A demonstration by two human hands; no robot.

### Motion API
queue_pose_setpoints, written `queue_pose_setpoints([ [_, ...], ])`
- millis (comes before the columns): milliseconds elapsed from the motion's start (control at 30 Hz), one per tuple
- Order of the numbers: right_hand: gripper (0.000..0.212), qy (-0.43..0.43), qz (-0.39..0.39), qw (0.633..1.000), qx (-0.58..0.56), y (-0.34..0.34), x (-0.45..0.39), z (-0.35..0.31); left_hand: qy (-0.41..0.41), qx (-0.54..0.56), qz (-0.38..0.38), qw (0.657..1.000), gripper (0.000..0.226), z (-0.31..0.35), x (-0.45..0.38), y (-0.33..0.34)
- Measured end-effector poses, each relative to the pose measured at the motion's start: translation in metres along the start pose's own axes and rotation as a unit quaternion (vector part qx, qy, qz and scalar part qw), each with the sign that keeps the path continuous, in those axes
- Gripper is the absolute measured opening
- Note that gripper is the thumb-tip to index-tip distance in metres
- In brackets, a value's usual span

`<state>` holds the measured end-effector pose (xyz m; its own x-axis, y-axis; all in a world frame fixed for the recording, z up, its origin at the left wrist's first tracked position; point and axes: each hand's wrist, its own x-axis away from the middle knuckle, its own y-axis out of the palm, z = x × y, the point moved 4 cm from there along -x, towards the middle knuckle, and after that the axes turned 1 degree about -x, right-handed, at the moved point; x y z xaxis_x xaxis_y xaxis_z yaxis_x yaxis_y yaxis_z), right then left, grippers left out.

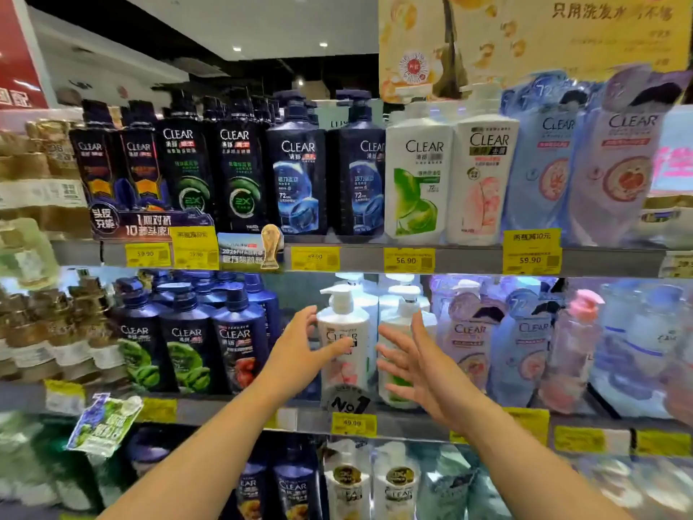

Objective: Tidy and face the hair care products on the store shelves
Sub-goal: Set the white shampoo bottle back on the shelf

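The left hand (300,354) covers part of the white pump bottle's (343,343) label, so only "CLEAR" reads. The bottom shelf bottles (375,486) are cut off by the lower edge, and the far-right pouches (645,350) (heavily smeared) are unreadable.

"clear" on bottles (298,170); tag (408,260) "56.90".
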<state>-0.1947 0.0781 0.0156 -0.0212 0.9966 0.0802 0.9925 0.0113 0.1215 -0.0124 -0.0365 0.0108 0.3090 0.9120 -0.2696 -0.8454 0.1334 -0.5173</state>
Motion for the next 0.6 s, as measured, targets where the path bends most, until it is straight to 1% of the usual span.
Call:
queue_pose_setpoints([
  [67,0.087,0.006,0.022,1.0,0.005,0.009,-0.01,0.002,-0.002,0.003,-0.01,1.0,0.101,-0.006,-0.011,0.0],
  [133,0.089,0.009,0.03,0.999,0.015,0.018,-0.013,0.002,-0.006,0.015,-0.028,0.999,0.103,-0.01,-0.016,0.004],
  [333,0.089,0.002,0.092,0.996,-0.013,0.035,-0.028,0.008,0.014,0.029,-0.068,0.997,0.085,-0.027,-0.037,0.011],
  [433,0.088,0.0,0.109,0.994,-0.022,0.038,-0.03,0.016,0.012,0.037,-0.081,0.996,0.079,-0.036,-0.044,0.016],
  [600,0.089,0.0,0.131,0.99,-0.044,0.04,-0.031,0.021,0.006,0.016,-0.073,0.997,0.071,-0.043,-0.047,0.023],
])
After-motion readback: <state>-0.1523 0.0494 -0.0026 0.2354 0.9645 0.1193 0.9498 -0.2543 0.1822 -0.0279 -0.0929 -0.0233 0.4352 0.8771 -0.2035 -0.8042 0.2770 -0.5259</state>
